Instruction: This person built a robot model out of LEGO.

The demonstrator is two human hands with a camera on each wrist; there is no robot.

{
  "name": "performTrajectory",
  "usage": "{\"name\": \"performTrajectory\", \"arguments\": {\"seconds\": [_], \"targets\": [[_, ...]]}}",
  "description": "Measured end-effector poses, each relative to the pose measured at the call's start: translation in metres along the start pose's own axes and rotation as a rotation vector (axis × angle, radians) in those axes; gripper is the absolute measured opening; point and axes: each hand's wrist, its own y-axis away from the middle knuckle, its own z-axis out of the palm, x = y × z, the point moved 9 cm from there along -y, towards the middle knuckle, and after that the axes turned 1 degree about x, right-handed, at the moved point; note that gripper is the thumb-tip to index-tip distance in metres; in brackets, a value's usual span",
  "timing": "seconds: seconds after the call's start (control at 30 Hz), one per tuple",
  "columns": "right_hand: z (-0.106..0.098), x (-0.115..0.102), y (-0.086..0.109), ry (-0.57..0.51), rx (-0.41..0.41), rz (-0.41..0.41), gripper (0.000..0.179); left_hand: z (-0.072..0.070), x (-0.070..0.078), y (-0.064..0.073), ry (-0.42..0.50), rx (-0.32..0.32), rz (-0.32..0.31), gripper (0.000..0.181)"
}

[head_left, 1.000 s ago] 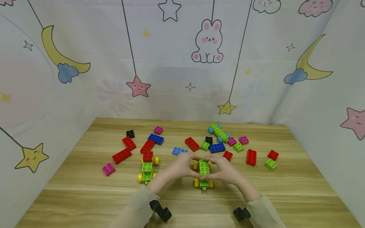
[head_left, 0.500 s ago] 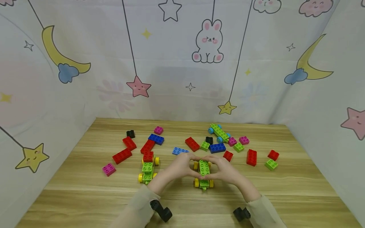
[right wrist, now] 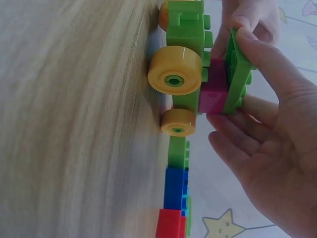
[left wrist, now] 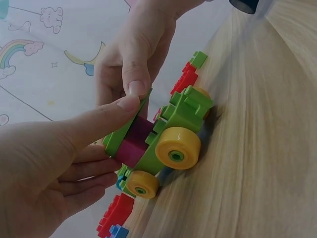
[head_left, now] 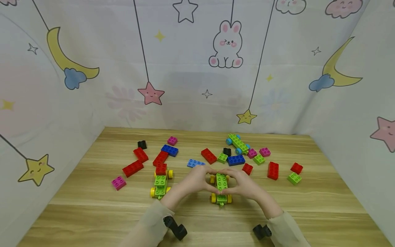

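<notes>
Near the middle of the table is a green wheeled toy car base (head_left: 221, 199) with yellow wheels (left wrist: 187, 144). On its studs sits a magenta brick (right wrist: 214, 94), hidden from above. A long green brick (head_left: 221, 181) lies over the magenta one, its ends jutting past it. My left hand (head_left: 197, 180) pinches the green brick from the left, thumb at its near end and fingers at the far end. From the other side my right hand (head_left: 242, 183) pinches the same brick, the two thumbs meeting at the near end.
Left of my hands stands another yellow-wheeled car (head_left: 159, 192) topped with a red brick (head_left: 161, 168). A blue-wheeled green base (head_left: 238, 143) is at the back right. Several red, blue, magenta and green bricks are scattered behind. A printed curtain (head_left: 185, 99) borders the table.
Both hands keep their hold on the green brick. The head view has shifted very slightly; nothing else visibly moves.
</notes>
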Motion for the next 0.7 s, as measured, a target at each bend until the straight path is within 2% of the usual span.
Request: {"name": "performTrajectory", "arguments": {"seconds": [0.7], "targets": [[0.0000, 0.0008, 0.0010, -0.004, 0.003, 0.004, 0.065, 0.0014, -0.0010, -0.0002, 0.022, 0.002, -0.031, 0.067]]}}
